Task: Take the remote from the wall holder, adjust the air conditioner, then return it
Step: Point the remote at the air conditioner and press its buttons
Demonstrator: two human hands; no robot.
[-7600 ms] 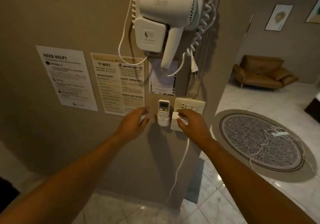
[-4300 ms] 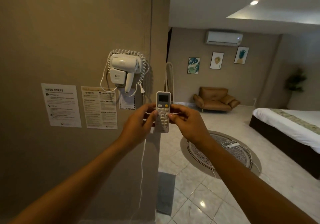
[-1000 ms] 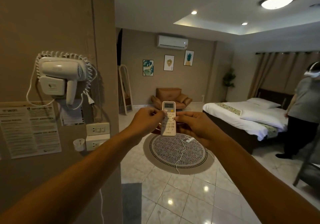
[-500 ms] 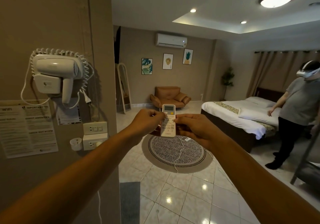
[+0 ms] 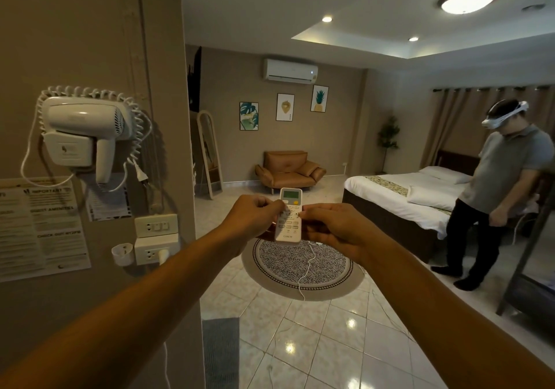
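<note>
A white remote (image 5: 289, 217) with a small screen and an orange button stands upright at arm's length, facing me. My left hand (image 5: 251, 220) grips its left side and my right hand (image 5: 332, 229) grips its right side, thumbs on the keypad. The white air conditioner (image 5: 290, 70) hangs high on the far wall, straight beyond the remote. The small white wall holder (image 5: 122, 253) sits empty on the near wall, left of a socket.
A wall hair dryer (image 5: 84, 132), printed notices and sockets (image 5: 156, 240) cover the near wall at left. A round rug (image 5: 300, 264) with a white cable lies ahead. A person (image 5: 492, 196) stands by the bed (image 5: 399, 202) at right. A brown armchair (image 5: 288, 168) sits far back.
Since the earliest frames the remote has left the wall holder and I have turned right toward the room. In the last second the person at right has come further into view.
</note>
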